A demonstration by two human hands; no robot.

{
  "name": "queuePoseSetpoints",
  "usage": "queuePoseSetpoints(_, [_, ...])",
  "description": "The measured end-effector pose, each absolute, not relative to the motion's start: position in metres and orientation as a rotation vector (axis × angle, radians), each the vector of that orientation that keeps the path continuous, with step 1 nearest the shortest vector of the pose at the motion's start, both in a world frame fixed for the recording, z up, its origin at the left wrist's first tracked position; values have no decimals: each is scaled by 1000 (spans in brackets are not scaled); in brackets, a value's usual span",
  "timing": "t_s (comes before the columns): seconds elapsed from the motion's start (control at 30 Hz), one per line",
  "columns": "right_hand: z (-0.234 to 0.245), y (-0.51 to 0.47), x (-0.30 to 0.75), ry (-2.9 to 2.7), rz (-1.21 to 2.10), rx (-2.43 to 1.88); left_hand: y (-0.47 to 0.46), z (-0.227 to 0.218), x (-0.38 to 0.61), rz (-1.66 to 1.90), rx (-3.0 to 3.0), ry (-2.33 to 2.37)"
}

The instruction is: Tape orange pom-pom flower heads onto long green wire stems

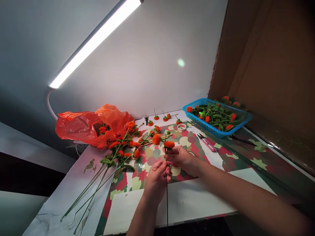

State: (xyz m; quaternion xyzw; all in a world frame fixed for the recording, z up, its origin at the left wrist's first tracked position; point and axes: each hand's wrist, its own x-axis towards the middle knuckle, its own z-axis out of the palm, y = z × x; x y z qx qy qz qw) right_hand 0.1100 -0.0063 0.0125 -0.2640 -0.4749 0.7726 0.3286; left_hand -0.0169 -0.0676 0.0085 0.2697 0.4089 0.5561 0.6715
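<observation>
An orange artificial flower stem point(167, 190) stands nearly upright over the near part of the table, two fuzzy orange heads and a small green bud at its top. My left hand point(158, 175) is closed around the thin green stem below the heads. Just above it, my right hand point(183, 159) pinches the same stem close under the right-hand orange head point(169, 144). The fingertips of both hands nearly meet. What else the right fingers may hold is hidden behind them.
Finished-looking flower stems point(108, 162) lie at left beside an orange plastic bag point(78, 126). A blue basket point(218, 131) of flowers and leaves stands back right. Pink-handled snips point(208, 143), a tape roll point(181, 127) and loose flower heads point(165, 118) lie behind my hands. A lamp point(98, 41) hangs above.
</observation>
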Motion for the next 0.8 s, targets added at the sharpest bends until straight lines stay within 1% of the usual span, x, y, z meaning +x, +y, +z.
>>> queuePoseSetpoints(0.1, [12,-6,108,-1190,1982,-705,-69,6,-16,1286,657,1032])
queuePoseSetpoints(0.23, [13,-6,107,-1198,1877,-726,-75,10,-14,1377,1009,1325])
queuePoseSetpoints(0.3, [14,-7,108,-1245,1860,-734,-76,12,-13,1405,1094,1382])
queuePoseSetpoints(0.4, [15,-7,109,-1267,1886,-709,-75,12,-11,1421,977,1244])
queuePoseSetpoints(0.63, [22,-13,111,-1366,1949,-489,-79,5,-4,1294,314,542])
queuePoseSetpoints(0.73, [24,-14,113,-1399,1975,-452,-82,4,-1,1273,275,493])
queuePoseSetpoints(0.8, [23,-12,114,-1417,1947,-501,-83,5,-2,1242,368,623])
